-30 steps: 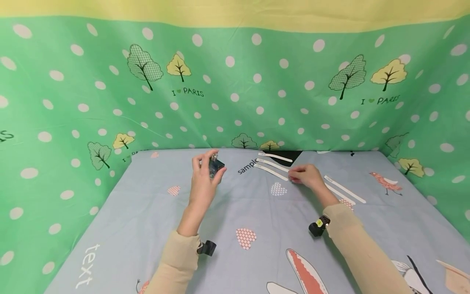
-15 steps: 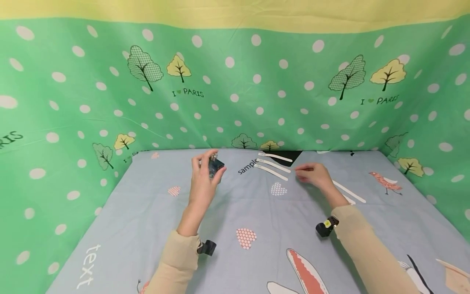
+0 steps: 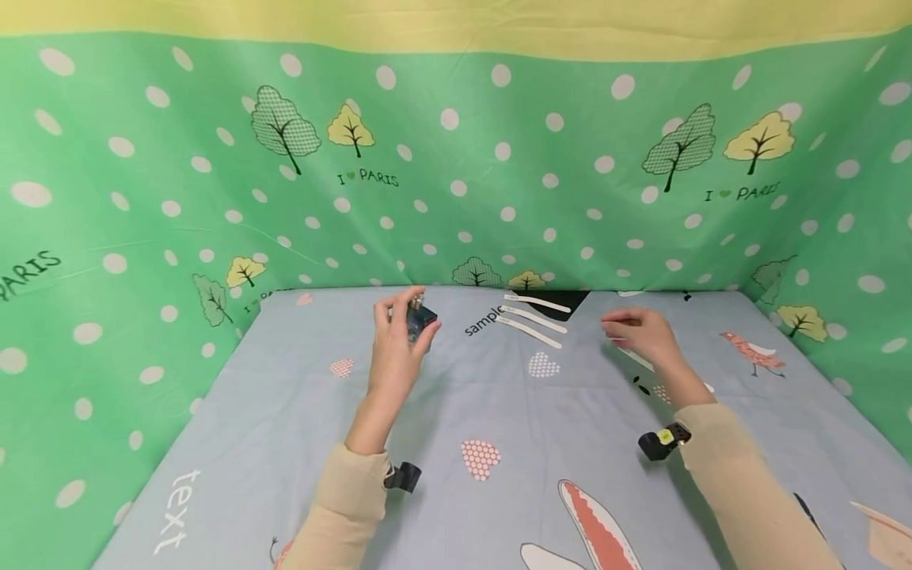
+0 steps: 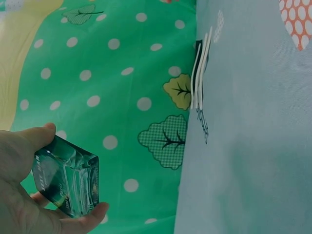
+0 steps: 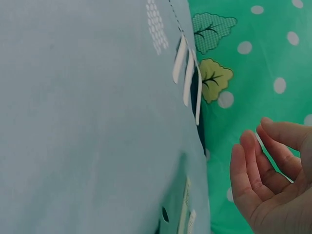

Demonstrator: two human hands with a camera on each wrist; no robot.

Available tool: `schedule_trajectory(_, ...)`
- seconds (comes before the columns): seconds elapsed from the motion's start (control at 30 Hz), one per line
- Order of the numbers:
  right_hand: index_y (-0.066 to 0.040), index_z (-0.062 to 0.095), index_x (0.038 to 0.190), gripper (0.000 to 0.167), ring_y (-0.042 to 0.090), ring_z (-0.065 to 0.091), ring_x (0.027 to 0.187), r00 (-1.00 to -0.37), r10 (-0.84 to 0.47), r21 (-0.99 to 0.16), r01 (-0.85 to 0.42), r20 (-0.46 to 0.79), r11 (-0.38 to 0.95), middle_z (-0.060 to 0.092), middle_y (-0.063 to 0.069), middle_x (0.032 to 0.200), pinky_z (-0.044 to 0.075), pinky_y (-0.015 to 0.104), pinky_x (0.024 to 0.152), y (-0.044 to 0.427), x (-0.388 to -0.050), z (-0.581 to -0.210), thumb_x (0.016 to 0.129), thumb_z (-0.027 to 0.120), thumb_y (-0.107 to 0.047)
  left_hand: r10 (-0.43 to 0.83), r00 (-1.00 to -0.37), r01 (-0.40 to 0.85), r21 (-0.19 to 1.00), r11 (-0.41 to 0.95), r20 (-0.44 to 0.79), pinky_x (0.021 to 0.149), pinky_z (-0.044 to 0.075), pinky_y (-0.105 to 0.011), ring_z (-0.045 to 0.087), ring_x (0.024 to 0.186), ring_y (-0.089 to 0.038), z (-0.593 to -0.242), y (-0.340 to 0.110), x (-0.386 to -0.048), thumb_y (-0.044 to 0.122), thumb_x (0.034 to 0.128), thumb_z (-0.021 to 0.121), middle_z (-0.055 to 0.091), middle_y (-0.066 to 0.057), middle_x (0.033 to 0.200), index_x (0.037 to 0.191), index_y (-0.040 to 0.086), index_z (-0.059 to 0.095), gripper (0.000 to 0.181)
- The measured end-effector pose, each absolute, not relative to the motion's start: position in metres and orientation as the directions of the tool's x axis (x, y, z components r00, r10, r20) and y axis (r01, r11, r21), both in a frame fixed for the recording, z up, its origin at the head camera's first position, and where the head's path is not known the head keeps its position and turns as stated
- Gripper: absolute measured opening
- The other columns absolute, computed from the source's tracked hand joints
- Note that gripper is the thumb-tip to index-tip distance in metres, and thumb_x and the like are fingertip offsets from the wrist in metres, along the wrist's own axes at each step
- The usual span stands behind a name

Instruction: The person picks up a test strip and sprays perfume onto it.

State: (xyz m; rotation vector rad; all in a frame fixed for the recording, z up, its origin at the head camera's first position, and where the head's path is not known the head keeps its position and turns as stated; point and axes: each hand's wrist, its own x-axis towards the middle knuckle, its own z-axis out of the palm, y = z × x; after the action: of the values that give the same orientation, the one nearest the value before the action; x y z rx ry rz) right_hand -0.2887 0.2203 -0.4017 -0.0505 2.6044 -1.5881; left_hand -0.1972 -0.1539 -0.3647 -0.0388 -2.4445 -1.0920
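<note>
Head view: two hands work above a blue-grey cloth [image 3: 427,412], both in beige sleeves [image 3: 349,495]. Left hand [image 3: 395,340], at eleven o'clock over the cloth, pinches a dark glass bottle [image 3: 423,318] between thumb and fingers; a metallic nozzle [image 3: 418,302] shows at its top. At three o'clock from the bottle, well apart from it, three white strips [image 3: 534,318] lie side by side, partly across a black printed patch [image 3: 566,304]. Right hand [image 3: 644,336] is at three o'clock from these strips, its fingers loosely bent. Further white strips [image 3: 636,359] lie at six o'clock from that hand, partly hidden by the hand and wrist. A black wrist camera [image 3: 663,443] is worn at the right cuff.

Left wrist view: the bottle is at eight o'clock, tilted — thumb on one edge, a fingertip on the opposite edge. Lettering is present on the dark face, too unclear to read in full. Behind it is a green dotted hanging [image 4: 122,97].

Right wrist view: the right hand is at four o'clock, fingers relaxed and side by side, thumb near the closest fingertip — gripping nothing. The three strips show at one o'clock; the further strips, between five and six.
</note>
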Motion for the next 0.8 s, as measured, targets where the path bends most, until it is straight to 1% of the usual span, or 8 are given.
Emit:
schedule_trajectory(0.07, 0.007, 0.06, 0.129, 0.046, -0.006, 0.066, 0.081, -0.996, -0.071, -0.888, 0.015, -0.053, 0.46, 0.071, -0.011, 0.094, 0.061, 0.023, 0.079, 0.225, -0.286, -0.4, 0.097, 0.066, -0.024, -0.155, -0.893, 0.212, 0.698, 0.684, 0.423, 0.079, 0.062, -0.049, 0.06, 0.113, -0.045, -0.365, -0.154, -0.198, 0.028, 0.0963, 0.066, 0.036, -0.017, 0.135, 0.143, 0.033, 0.041, 0.053)
schedule_trajectory(0.13, 0.007, 0.059, 0.13, 0.047, -0.007, 0.066, 0.082, -0.996, -0.074, -0.887, 0.007, -0.046, 0.462, 0.069, -0.012, 0.095, 0.061, 0.024, 0.081, 0.228, -0.282, -0.397, 0.097, 0.066, -0.026, -0.155, -0.891, 0.215, 0.697, 0.685, 0.427, 0.079, 0.062, -0.049, 0.061, 0.112, -0.044, -0.366, -0.155, -0.198, 0.028, 0.0964, 0.066, 0.036, -0.016, 0.135, 0.143, 0.033, 0.041, 0.053)
schedule_trajectory(0.2, 0.007, 0.058, 0.131, 0.047, -0.008, 0.065, 0.082, -0.997, -0.076, -0.885, -0.005, -0.035, 0.465, 0.068, -0.016, 0.094, 0.061, 0.025, 0.082, 0.233, -0.278, -0.394, 0.098, 0.065, -0.026, -0.155, -0.89, 0.215, 0.696, 0.685, 0.428, 0.079, 0.062, -0.049, 0.061, 0.111, -0.044, -0.367, -0.156, -0.198, 0.028, 0.0964, 0.066, 0.037, -0.016, 0.134, 0.143, 0.033, 0.041, 0.053)
schedule_trajectory(0.3, 0.007, 0.057, 0.132, 0.047, -0.011, 0.063, 0.08, -0.997, -0.07, -0.881, -0.014, -0.022, 0.474, 0.064, -0.024, 0.089, 0.061, 0.022, 0.081, 0.24, -0.273, -0.391, 0.099, 0.064, -0.027, -0.157, -0.891, 0.214, 0.698, 0.684, 0.427, 0.079, 0.062, -0.049, 0.061, 0.11, -0.043, -0.368, -0.156, -0.198, 0.028, 0.0964, 0.066, 0.037, -0.015, 0.134, 0.143, 0.034, 0.041, 0.053)
schedule_trajectory(0.4, 0.007, 0.057, 0.131, 0.048, -0.01, 0.064, 0.08, -0.998, -0.055, -0.881, -0.014, -0.014, 0.472, 0.062, -0.027, 0.086, 0.06, 0.02, 0.079, 0.248, -0.268, -0.388, 0.099, 0.063, -0.028, -0.159, -0.891, 0.212, 0.699, 0.683, 0.425, 0.078, 0.062, -0.049, 0.061, 0.11, -0.044, -0.369, -0.157, -0.198, 0.028, 0.0965, 0.065, 0.037, -0.015, 0.135, 0.143, 0.034, 0.041, 0.053)
schedule_trajectory(0.63, 0.006, 0.057, 0.128, 0.045, -0.011, 0.064, 0.079, -0.999, -0.033, -0.899, -0.009, -0.006, 0.437, 0.063, -0.029, 0.084, 0.058, 0.015, 0.075, 0.265, -0.259, -0.387, 0.098, 0.064, -0.026, -0.162, -0.894, 0.204, 0.701, 0.683, 0.418, 0.079, 0.061, -0.049, 0.061, 0.11, -0.044, -0.37, -0.158, -0.198, 0.029, 0.0967, 0.065, 0.037, -0.015, 0.134, 0.144, 0.035, 0.04, 0.054)
schedule_trajectory(0.8, 0.004, 0.057, 0.128, 0.044, -0.011, 0.064, 0.079, -1.0, -0.02, -0.898, 0.004, -0.015, 0.439, 0.063, -0.031, 0.085, 0.058, 0.015, 0.075, 0.276, -0.257, -0.39, 0.098, 0.064, -0.027, -0.163, -0.898, 0.196, 0.704, 0.682, 0.408, 0.079, 0.061, -0.049, 0.061, 0.11, -0.044, -0.371, -0.159, -0.198, 0.029, 0.0966, 0.065, 0.037, -0.015, 0.135, 0.144, 0.034, 0.04, 0.054)
